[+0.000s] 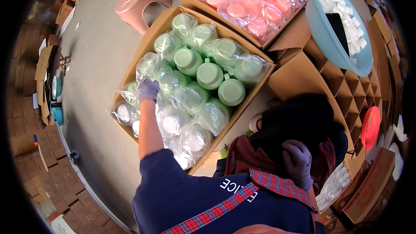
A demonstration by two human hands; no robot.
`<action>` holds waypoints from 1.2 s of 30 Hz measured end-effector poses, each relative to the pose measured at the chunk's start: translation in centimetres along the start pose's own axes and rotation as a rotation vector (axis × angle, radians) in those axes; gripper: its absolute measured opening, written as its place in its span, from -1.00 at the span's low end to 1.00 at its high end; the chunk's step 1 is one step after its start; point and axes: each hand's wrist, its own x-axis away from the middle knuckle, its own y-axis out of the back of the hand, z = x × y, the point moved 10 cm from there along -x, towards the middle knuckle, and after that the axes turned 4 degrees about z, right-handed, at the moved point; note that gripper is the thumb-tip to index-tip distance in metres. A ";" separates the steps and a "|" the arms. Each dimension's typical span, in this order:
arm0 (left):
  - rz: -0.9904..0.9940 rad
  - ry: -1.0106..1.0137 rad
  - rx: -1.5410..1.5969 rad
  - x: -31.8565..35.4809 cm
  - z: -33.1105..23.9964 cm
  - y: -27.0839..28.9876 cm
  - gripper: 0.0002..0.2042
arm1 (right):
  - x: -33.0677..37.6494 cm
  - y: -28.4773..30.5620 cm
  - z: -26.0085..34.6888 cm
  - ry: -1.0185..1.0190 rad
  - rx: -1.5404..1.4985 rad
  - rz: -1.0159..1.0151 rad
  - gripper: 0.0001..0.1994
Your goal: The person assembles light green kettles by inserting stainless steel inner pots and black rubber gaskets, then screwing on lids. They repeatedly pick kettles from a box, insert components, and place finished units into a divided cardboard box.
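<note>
A cardboard box [255, 87] in front of me is packed with pale green lidded bottles [209, 76], most of them wrapped in clear plastic bags. Several in the middle show bare green lids with loop handles. White-topped bagged ones [171, 125] fill the near left part. My left hand [147, 89], in a light purple glove, reaches to the box's left side, its fingers closed on a clear plastic bag [148, 66]; the fingertips are partly hidden. By my lap, over a plaid apron [247, 154], my gloved right hand [298, 160] rests with curled fingers and nothing visible in them.
A pink stool [138, 6] stands beyond the box. Behind is a box of bagged pink bottles [260, 6]. At right, a blue basin [318, 26] of white caps and a dark flat object sits above a divided carton [346, 87]. A red round thing [370, 128] lies nearby.
</note>
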 end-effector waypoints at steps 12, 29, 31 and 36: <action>0.006 -0.786 -1.083 16.0 -31.8 -18.0 -0.54 | 2.6 1.3 0.5 0.174 -0.090 -0.042 -0.74; 0.521 -0.783 0.448 29.1 -24.9 26.4 -0.16 | 4.8 7.0 -6.7 0.117 -0.653 -0.279 -0.29; 0.475 -1.146 0.461 33.4 -27.7 25.8 -0.14 | 4.7 8.3 -9.4 0.131 -0.939 -0.518 -0.23; 0.583 -1.231 0.629 41.0 -33.4 20.9 -0.15 | 8.1 15.0 -15.3 -0.197 -0.964 -0.645 -0.53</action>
